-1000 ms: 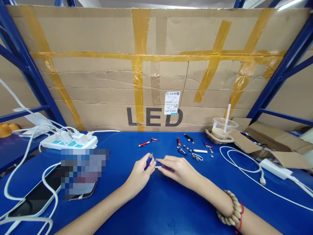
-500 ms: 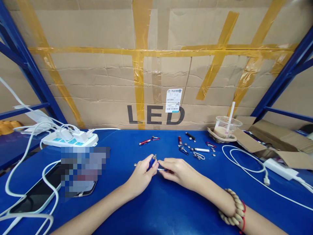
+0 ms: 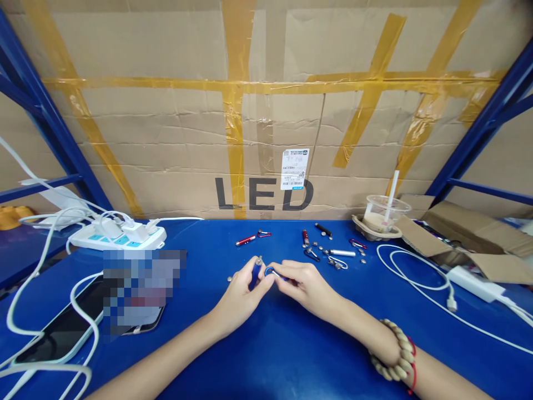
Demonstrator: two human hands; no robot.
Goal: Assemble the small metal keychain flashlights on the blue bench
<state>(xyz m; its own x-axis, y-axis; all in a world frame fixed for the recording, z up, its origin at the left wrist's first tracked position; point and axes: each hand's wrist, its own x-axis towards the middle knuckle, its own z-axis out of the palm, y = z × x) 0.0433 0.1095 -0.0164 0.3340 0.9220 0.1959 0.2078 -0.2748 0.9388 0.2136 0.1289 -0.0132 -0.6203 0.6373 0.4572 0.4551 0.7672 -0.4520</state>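
Note:
In the middle of the blue table, my left hand is closed around a small blue flashlight tube, its silver tip pointing up and away. My right hand pinches a blue carabiner clip just beside it. The two hands nearly touch at the fingertips; fingers hide parts of both pieces. Beyond them lie a red flashlight tube and a red carabiner. To the right are another red tube, a black tube, a silver tube, more clips and several button cells.
A white power strip with tangled cables and a phone occupy the left side. At right stand a plastic cup with a straw, an open carton and a white adapter. A large taped cardboard box forms the back.
The blue carabiner has turned in my right fingers, so its loop now shows. My left hand with the blue tube has shifted slightly left and up.

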